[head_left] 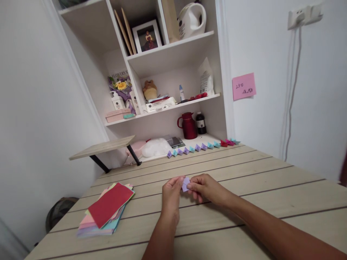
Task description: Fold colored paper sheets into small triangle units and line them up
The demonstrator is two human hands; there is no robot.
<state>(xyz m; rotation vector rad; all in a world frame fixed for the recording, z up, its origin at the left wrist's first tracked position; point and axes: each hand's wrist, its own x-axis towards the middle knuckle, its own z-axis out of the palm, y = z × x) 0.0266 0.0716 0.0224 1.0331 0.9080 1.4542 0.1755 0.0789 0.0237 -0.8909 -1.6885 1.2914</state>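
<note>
A small folded piece of lilac paper [185, 184] is held just above the middle of the table. My left hand [172, 191] pinches its left edge between thumb and fingers. From the other side, my right hand [202, 188] grips the right edge, thumb on top and fingers curled beneath. The finer folds of the paper are too small to make out. To the left lies a loose stack of coloured paper [119, 216], with a red sheet [111, 204] on top.
A row of small folded paper pieces [197, 148] in lilac, light blue, red and pink lines the table's back edge. Behind it stand a dark red jug [189, 126] and a dark bottle [201, 123]. A small raised wooden shelf [101, 147] stands at the back left.
</note>
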